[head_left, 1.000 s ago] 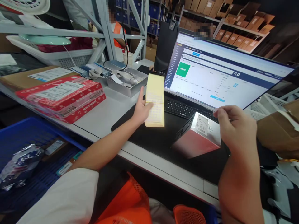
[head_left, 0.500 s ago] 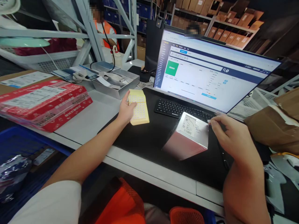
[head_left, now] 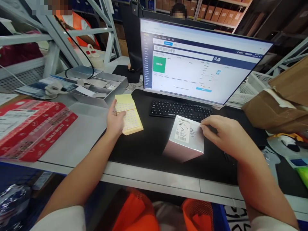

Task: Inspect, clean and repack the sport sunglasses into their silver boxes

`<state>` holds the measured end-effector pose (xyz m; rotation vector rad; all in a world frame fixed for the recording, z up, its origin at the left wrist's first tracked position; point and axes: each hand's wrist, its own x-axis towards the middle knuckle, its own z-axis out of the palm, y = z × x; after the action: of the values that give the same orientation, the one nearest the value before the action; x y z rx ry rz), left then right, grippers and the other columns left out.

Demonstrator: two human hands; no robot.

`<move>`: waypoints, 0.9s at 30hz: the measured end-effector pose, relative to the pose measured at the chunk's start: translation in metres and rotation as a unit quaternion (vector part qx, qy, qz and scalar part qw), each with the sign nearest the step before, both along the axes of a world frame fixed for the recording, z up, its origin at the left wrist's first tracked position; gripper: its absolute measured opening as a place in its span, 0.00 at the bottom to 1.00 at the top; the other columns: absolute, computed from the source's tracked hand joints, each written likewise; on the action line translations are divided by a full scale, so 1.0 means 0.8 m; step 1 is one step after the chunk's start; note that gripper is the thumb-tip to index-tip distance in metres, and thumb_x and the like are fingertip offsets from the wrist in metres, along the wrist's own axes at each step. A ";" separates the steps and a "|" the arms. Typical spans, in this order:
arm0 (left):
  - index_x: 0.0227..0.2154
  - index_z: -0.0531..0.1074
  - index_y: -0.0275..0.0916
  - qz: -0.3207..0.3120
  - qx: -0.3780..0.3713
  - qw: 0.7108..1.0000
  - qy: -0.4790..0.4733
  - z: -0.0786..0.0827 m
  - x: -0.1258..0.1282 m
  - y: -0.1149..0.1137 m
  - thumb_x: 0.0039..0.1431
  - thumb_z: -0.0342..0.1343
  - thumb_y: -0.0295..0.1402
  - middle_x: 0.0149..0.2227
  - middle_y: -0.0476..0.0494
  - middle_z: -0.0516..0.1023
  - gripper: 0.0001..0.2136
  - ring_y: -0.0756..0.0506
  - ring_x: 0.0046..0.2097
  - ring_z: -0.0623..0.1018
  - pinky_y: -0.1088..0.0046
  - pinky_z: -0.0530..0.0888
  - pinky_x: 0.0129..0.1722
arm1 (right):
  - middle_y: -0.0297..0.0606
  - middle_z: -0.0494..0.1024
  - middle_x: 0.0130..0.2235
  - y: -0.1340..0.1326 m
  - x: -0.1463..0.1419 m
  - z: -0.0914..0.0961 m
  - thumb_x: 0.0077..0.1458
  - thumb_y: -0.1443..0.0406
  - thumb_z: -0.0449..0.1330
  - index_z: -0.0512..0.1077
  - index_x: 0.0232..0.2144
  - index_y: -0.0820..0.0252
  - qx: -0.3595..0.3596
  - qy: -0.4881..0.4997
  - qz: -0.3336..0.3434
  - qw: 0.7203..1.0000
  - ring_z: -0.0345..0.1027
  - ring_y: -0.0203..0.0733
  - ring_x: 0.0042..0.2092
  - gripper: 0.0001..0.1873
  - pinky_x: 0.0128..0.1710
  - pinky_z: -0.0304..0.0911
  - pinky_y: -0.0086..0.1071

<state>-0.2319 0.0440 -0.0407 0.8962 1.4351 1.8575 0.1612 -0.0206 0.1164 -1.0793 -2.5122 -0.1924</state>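
Note:
My left hand [head_left: 115, 121] holds a stack of yellow sheets [head_left: 131, 119] printed with rows of small marks, its thumb lying across the front. To the right, a silvery-white box [head_left: 185, 144] stands on the black desk mat [head_left: 144, 154]. Its top bears a white barcode label and handwritten figures. My right hand [head_left: 220, 133] is at the top right edge of this box, thumb and forefinger pinched together. Whether a small piece sits between those fingertips, I cannot make out.
Behind the box lie a black keyboard [head_left: 180, 109] and a large monitor [head_left: 202, 64]. A red parcel [head_left: 36, 128] and a grey open box [head_left: 103, 86] of papers are on the left. Brown packages [head_left: 269, 109] stand at right. Another person [head_left: 79, 29] sits beyond the frame.
The camera view has shifted, so the desk things appear further left. Both hands keep their grip and place; the yellow sheets look slightly more tilted.

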 end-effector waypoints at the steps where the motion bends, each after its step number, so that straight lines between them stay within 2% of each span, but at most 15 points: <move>1: 0.71 0.53 0.41 -0.001 -0.003 1.000 -0.001 -0.001 0.000 0.000 0.50 0.57 0.24 0.62 0.34 0.74 0.43 0.37 0.59 0.79 0.58 0.79 0.57 | 0.38 0.81 0.36 0.002 0.000 0.002 0.65 0.68 0.56 0.73 0.34 0.59 0.016 -0.017 0.019 1.000 0.75 0.43 0.37 0.07 0.38 0.68 0.36; 4: 0.70 0.55 0.42 -0.002 -0.011 1.000 -0.004 -0.003 -0.001 0.002 0.51 0.57 0.23 0.61 0.36 0.76 0.42 0.38 0.58 0.80 0.59 0.80 0.56 | 0.40 0.82 0.38 0.006 0.002 0.004 0.66 0.68 0.56 0.72 0.34 0.60 0.056 -0.063 0.070 0.994 0.76 0.43 0.38 0.07 0.49 0.70 0.40; 7: 0.70 0.56 0.42 0.002 -0.015 1.000 -0.011 -0.004 -0.002 0.003 0.52 0.57 0.23 0.59 0.38 0.77 0.41 0.40 0.58 0.80 0.62 0.79 0.57 | 0.39 0.82 0.40 0.007 0.006 0.005 0.66 0.69 0.57 0.71 0.36 0.59 0.063 -0.101 0.090 0.989 0.77 0.42 0.39 0.05 0.57 0.68 0.44; 12: 0.70 0.56 0.37 0.004 -0.010 1.000 -0.020 0.001 -0.001 0.000 0.53 0.58 0.21 0.61 0.35 0.76 0.40 0.41 0.56 0.81 0.60 0.79 0.56 | 0.40 0.82 0.44 0.003 0.008 0.011 0.66 0.70 0.57 0.71 0.39 0.57 0.059 -0.142 0.101 0.983 0.77 0.43 0.44 0.04 0.58 0.67 0.46; 18: 0.70 0.56 0.41 -0.005 -0.008 1.000 -0.018 -0.001 -0.002 -0.001 0.51 0.60 0.21 0.64 0.37 0.73 0.41 0.41 0.57 0.80 0.62 0.80 0.54 | 0.42 0.82 0.45 -0.002 0.000 0.022 0.66 0.70 0.57 0.70 0.38 0.59 0.060 -0.175 0.108 0.977 0.77 0.44 0.43 0.03 0.57 0.66 0.46; 27: 0.70 0.55 0.38 -0.007 -0.016 1.000 -0.020 0.001 0.001 -0.002 0.53 0.60 0.21 0.64 0.33 0.72 0.41 0.37 0.59 0.79 0.53 0.77 0.58 | 0.41 0.82 0.44 -0.006 -0.010 0.028 0.67 0.71 0.55 0.70 0.37 0.58 0.053 -0.186 0.104 0.976 0.76 0.46 0.43 0.06 0.55 0.65 0.45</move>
<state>-0.2312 0.0425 -0.0400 0.8461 1.4263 1.8269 0.1534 -0.0252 0.1384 -0.7888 -2.8844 -0.5048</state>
